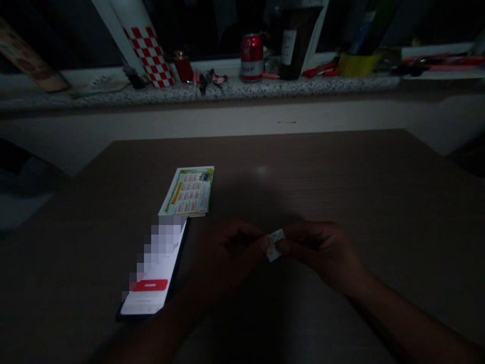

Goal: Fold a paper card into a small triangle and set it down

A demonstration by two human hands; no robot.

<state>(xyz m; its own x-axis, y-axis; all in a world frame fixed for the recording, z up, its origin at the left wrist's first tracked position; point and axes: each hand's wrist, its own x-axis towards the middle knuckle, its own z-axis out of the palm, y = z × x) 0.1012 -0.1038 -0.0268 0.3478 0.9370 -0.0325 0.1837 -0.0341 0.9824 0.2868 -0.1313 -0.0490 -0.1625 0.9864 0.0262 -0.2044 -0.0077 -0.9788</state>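
Note:
Between my two hands is a small folded piece of paper (273, 249), pale with some print on it. My left hand (231, 255) pinches its left side between thumb and finger. From the right, my right hand (326, 247) pinches the other edge the same way. The fingertips cover parts of the paper, and dim light hides the rest of its folds. To the left of my left hand lies a lit phone (151, 283) with a red button on its screen. Just beyond the phone rests a small stack of printed cards (189, 191).
Behind the wooden table (322, 172), a granite sill (223, 93) holds a red can (252, 57), a red-and-white checkered cylinder (149, 53), a small red bottle (183, 66), a dark container with a white label (299, 45) and a yellow holder (358, 64).

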